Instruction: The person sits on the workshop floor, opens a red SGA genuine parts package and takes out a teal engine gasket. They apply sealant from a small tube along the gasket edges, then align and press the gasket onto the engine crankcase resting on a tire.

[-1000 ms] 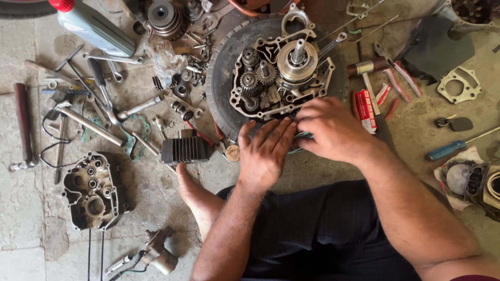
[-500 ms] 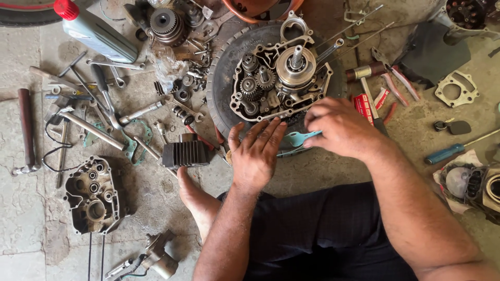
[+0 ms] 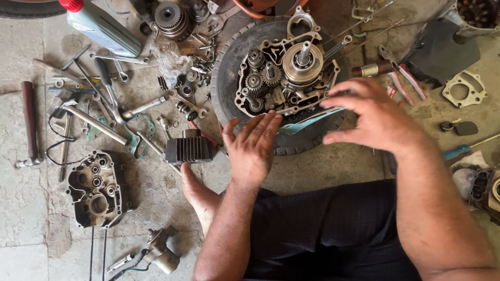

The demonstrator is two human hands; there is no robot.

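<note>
Sitting on a concrete floor [image 3: 323,171], a person works over an opened engine crankcase [image 3: 286,78] that lies, gears and shaft upward, on a black tyre [image 3: 229,67] set flat on the ground. The left hand [image 3: 252,145] rests palm down, fingers spread and loose, on the near rim of the tyre, just beside the case's lower edge, its grip released. The right hand [image 3: 372,117] hovers to the right of the case with fingers extended, grasping nothing; a thin teal gasket [image 3: 307,120] shows along the tyre just under its fingertips, though whether they touch it cannot be told. A ribbed black cylinder block [image 3: 188,148] stands near the left hand, by the person's bare foot [image 3: 195,192]. Spanners and wrenches [image 3: 99,112] lie scattered to the left, with a second crankcase half [image 3: 96,188] below them and a grey oil bottle with a red cap [image 3: 99,26] at the top. Red-handled pliers [image 3: 403,75] lie to the right.
</note>
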